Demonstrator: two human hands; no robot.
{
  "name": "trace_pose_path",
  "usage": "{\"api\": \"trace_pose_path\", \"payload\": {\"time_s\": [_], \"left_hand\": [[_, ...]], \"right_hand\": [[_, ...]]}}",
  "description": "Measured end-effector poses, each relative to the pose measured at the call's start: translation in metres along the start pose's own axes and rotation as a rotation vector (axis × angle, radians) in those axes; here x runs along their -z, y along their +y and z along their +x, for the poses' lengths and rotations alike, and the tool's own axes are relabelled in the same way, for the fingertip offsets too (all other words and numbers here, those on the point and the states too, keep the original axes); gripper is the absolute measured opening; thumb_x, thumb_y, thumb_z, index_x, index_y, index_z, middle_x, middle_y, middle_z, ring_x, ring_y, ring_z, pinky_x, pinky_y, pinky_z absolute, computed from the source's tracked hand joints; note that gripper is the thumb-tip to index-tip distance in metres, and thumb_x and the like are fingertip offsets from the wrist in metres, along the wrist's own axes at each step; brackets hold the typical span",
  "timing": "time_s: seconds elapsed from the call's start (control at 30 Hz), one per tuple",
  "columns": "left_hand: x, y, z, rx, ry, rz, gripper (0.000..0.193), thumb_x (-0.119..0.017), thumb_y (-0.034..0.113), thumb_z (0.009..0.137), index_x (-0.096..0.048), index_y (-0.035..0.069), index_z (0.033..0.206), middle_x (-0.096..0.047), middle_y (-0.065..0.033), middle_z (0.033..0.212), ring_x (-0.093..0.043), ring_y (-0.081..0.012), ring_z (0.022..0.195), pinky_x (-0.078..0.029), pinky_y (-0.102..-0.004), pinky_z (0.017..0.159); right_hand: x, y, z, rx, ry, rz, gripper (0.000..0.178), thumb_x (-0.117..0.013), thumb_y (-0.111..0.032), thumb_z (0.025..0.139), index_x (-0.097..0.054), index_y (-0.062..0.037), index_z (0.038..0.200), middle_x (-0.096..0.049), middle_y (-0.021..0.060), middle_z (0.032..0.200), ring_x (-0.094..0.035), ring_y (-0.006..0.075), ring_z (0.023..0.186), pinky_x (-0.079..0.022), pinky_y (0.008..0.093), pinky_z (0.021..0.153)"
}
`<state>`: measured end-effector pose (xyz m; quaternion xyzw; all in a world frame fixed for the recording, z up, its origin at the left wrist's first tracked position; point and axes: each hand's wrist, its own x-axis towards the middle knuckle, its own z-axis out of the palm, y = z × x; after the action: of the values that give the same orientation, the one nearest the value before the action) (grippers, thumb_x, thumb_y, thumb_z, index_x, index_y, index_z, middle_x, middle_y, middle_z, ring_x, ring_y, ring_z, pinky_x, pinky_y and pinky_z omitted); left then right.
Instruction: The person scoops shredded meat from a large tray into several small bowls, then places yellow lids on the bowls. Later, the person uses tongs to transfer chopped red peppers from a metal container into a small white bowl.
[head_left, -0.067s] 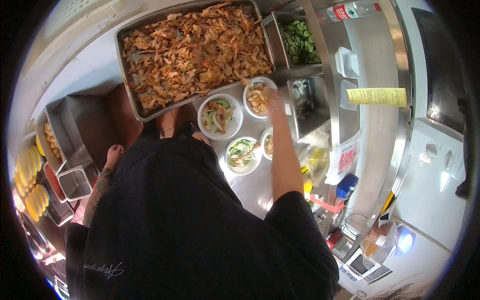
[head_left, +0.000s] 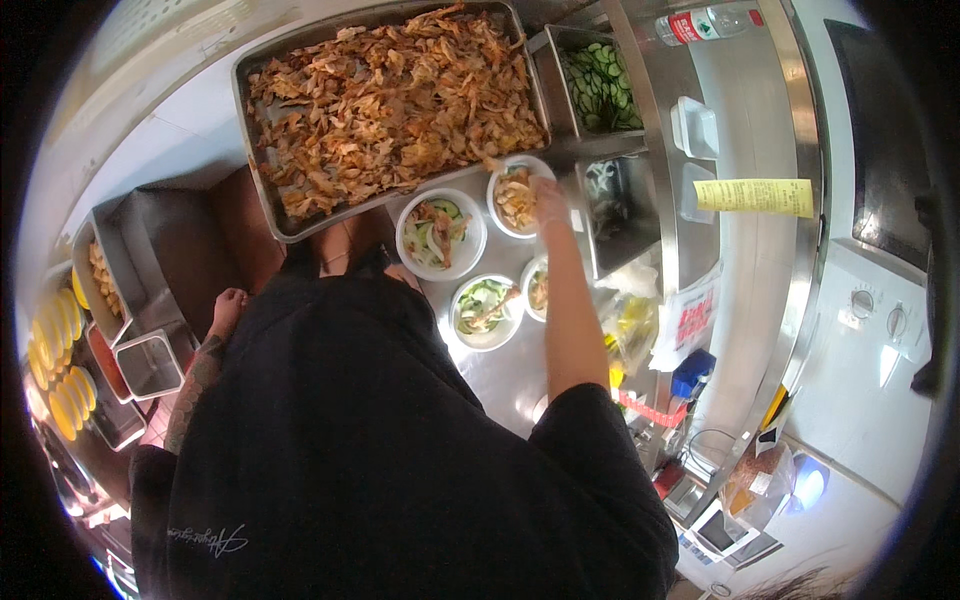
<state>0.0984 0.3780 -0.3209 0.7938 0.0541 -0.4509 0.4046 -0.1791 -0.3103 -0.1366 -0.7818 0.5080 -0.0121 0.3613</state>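
Observation:
My right hand [head_left: 551, 205], which looks covered by a thin clear glove, is at the right edge of a white bowl [head_left: 495, 212] holding shredded brown meat [head_left: 515, 197]. Its fingers are blurred, so their grip does not show. Three more white bowls stand close by: one with cucumber slices and meat [head_left: 438, 236], another with a similar mix [head_left: 484, 310], and a third [head_left: 533, 287] partly behind my forearm. Far from them, at my left side, my left hand [head_left: 228, 306] hangs with curled fingers and no visible object.
A large metal tray [head_left: 262, 195] of shredded meat lies beyond the bowls. Metal containers hold cucumber slices [head_left: 600, 90] and pale strips [head_left: 608, 190]. A plastic bottle [head_left: 708, 24], white dishes [head_left: 694, 128] and a yellow slip [head_left: 755, 195] are on the right; metal pans [head_left: 150, 365] stand left.
My right hand has shifted very slightly to the right at the bowl, showing a little more of the meat. My left hand and the bowls look the same.

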Motion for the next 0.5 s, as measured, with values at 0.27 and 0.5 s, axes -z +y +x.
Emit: {"api": "trace_pose_path", "payload": {"time_s": [0.27,0.5], "left_hand": [[-0.004,0.003,-0.001,-0.018,0.005,-0.052,0.021,-0.055,0.017,0.100,-0.065,0.001,0.091,-0.061,-0.0005,0.075,-0.054,-0.0095,0.063,-0.043,-0.0261,0.057],[0.001,0.006,-0.007,-0.052,0.015,0.040,0.022,-0.056,0.019,0.099,-0.065,0.001,0.088,-0.063,-0.0016,0.075,-0.055,-0.0110,0.064,-0.044,-0.0279,0.058]], "right_hand": [[0.044,-0.062,-0.020,0.068,-0.113,-0.397,0.022,-0.060,-0.024,0.091,-0.072,-0.0091,0.102,-0.071,0.0159,0.109,-0.068,0.0301,0.101,-0.052,0.0400,0.088],[0.027,-0.040,-0.011,0.002,0.153,-0.338,0.023,-0.056,-0.019,0.091,-0.070,-0.0034,0.101,-0.072,0.0194,0.095,-0.069,0.0344,0.093,-0.053,0.0428,0.083]]}}
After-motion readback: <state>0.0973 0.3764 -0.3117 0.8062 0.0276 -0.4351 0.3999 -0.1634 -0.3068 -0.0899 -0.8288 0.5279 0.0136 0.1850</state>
